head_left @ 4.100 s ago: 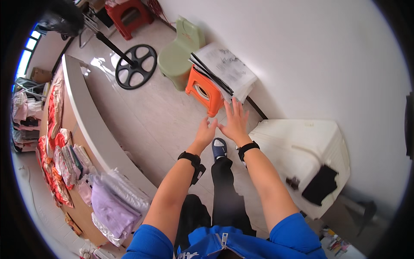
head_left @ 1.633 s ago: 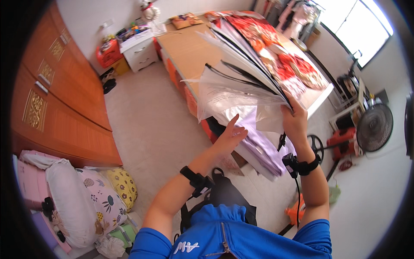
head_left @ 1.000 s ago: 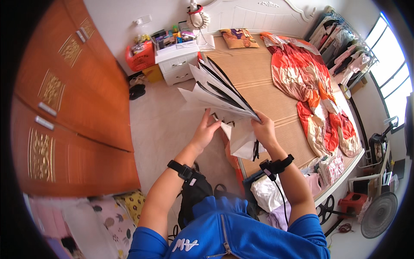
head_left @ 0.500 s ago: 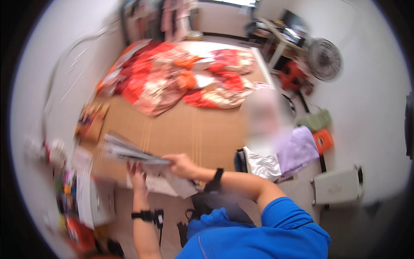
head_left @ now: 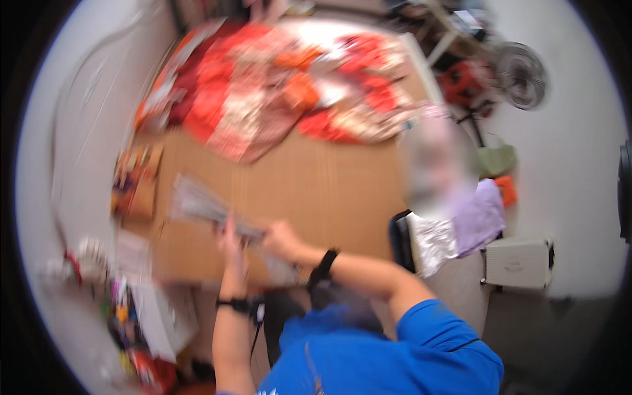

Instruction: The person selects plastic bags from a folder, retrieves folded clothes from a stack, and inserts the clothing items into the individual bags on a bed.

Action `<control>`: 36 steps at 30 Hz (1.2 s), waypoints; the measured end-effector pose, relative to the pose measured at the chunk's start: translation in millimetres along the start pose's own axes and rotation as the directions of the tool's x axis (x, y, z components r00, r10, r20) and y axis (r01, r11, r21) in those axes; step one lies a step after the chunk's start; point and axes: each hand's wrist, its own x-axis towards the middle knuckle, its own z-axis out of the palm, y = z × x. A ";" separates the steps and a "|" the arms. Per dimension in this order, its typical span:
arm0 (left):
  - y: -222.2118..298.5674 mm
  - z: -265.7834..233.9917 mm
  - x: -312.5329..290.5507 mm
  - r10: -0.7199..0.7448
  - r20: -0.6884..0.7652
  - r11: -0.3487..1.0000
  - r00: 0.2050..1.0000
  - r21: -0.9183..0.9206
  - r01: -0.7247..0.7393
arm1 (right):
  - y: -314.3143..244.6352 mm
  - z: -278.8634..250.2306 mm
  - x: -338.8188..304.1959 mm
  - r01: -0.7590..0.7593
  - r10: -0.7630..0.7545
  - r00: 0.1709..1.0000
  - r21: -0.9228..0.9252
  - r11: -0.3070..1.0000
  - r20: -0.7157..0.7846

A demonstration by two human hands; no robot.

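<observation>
A thin stack of papers [head_left: 197, 201], greyish white and smeared by motion, is held low over the near part of the bed. My right hand [head_left: 283, 242] grips its near right end, fingers closed round the edge. My left hand [head_left: 233, 245] is closed on the stack's middle, though blur softens its fingers. A pale loose sheet [head_left: 280, 268] hangs below my right hand. Under the papers lies the tan woven mat [head_left: 316, 197] of the bed.
Rumpled red, orange and cream bedding [head_left: 243, 99] covers the bed's far side. A patterned box-like item [head_left: 137, 181] lies at its left edge. To the right are folded silver cloth [head_left: 432, 242], purple cloth [head_left: 480, 220], a pale case [head_left: 519, 263] and a fan [head_left: 521, 76].
My left hand has come up from beneath the papers and closed on them. Both hands and the stack have shifted slightly right in view. The whole view has tilted downward.
</observation>
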 end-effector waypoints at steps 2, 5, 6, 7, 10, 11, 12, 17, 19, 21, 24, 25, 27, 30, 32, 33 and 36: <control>19.4 -8.0 15.7 0.073 0.008 0.997 0.997 -0.037 -0.073 | -28.2 13.7 12.1 -0.006 0.007 1.000 0.091 0.996 -0.012; 50.7 -33.6 36.2 0.142 -0.160 0.989 0.977 0.060 -0.134 | -53.9 56.3 38.7 -0.086 0.085 0.996 0.069 0.994 0.026; 66.4 -51.0 45.4 0.179 -0.135 0.982 0.974 0.080 -0.169 | -59.0 77.2 48.5 -0.088 0.086 0.996 0.078 0.993 0.029; 83.1 -69.0 54.9 0.217 -0.107 0.973 0.970 0.101 -0.207 | -65.1 97.6 56.8 -0.089 0.086 0.996 0.088 0.992 0.027; 120.9 -110.5 73.6 0.268 -0.135 0.954 0.954 0.175 -0.243 | -95.3 143.0 78.3 -0.224 0.173 0.962 0.241 0.944 0.213; 132.5 -118.8 80.2 0.290 -0.156 0.941 0.944 0.226 -0.252 | -97.4 156.4 86.2 -0.219 0.156 0.964 0.307 0.926 0.215; 141.3 -123.9 86.5 0.329 -0.165 0.921 0.930 0.274 -0.277 | -98.1 168.2 93.1 -0.216 0.143 0.967 0.372 0.903 0.213; 115.2 -124.6 127.8 0.462 -0.174 0.781 0.870 0.544 -0.306 | -55.7 195.6 117.1 -0.348 0.225 0.937 0.634 0.691 0.268; 67.6 -117.8 154.5 0.500 -0.104 0.681 0.860 0.660 -0.316 | -5.4 194.8 123.0 -0.398 0.291 0.917 0.695 0.598 0.274; 14.3 -102.5 180.1 0.563 0.034 0.483 0.826 0.797 -0.362 | 51.1 183.7 127.6 -0.450 0.347 0.889 0.707 0.545 0.299; -82.0 -85.5 208.4 0.412 0.028 0.568 0.911 0.773 -0.281 | 146.1 176.8 120.6 -0.493 0.501 0.838 0.691 0.528 0.215; -109.7 -82.4 216.5 0.338 0.010 0.620 0.941 0.750 -0.231 | 172.2 175.3 118.5 -0.505 0.553 0.814 0.686 0.524 0.176; -157.5 -78.0 226.5 0.204 0.016 0.675 0.979 0.721 -0.153 | 221.1 161.6 113.6 -0.527 0.560 0.809 0.643 0.556 0.179; -192.2 -71.3 227.7 0.139 0.025 0.695 0.990 0.710 -0.116 | 253.9 138.0 109.0 -0.535 0.552 0.824 0.501 0.680 0.131; -200.8 -74.7 224.4 0.156 -0.007 0.711 0.988 0.695 -0.108 | 256.8 131.5 108.8 -0.529 0.535 0.836 0.432 0.730 0.121; -199.8 -76.9 223.2 0.105 -0.012 0.765 0.994 0.640 -0.072 | 251.4 124.0 114.5 -0.512 0.516 0.850 0.399 0.761 0.108; -181.5 -93.4 211.9 -0.025 0.018 0.862 1.000 0.506 0.013 | 264.3 106.9 112.5 -0.624 0.564 0.781 0.366 0.690 0.268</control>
